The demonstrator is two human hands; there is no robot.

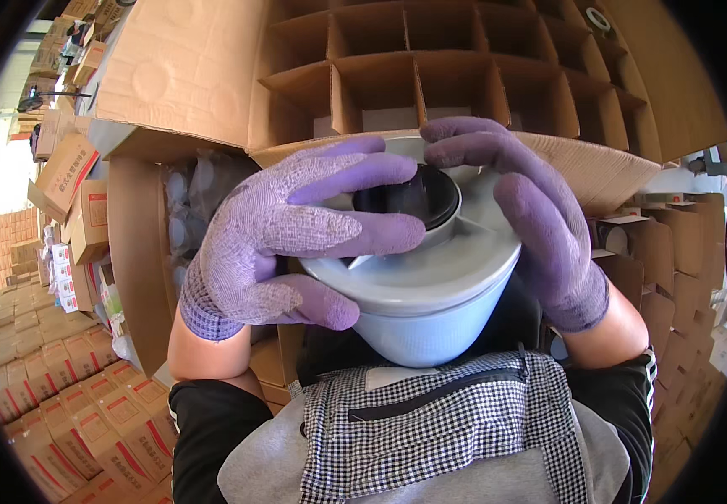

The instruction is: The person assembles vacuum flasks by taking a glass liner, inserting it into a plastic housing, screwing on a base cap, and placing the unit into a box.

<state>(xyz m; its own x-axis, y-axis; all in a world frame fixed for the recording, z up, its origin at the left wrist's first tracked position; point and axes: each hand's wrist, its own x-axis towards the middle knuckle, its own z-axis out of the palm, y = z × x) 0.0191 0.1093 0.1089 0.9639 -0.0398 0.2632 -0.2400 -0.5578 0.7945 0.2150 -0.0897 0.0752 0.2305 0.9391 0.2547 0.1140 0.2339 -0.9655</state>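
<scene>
A light blue tapered bowl [439, 332] is close in front of my body, covered by a pale grey lid [397, 281] with a round black knob [431, 197] in its middle. Both hands wear purple knit gloves. Spread over the lid's left side, my left hand [288, 231] has its fingers stretched toward the knob and its thumb near the front rim. My right hand [540, 218] curves along the right side of the lid, fingers apart and loosely bent. Whether the fingertips press on the lid cannot be made out. The bowl's underside is hidden.
Beyond the bowl stands an open carton with cardboard dividers [372, 92], its flaps folded out. Another open box [133, 244] at the left holds plastic-wrapped items [187, 210]. More cartons [674, 277] stand at the right. Stacked brown boxes [70, 361] fill the far left.
</scene>
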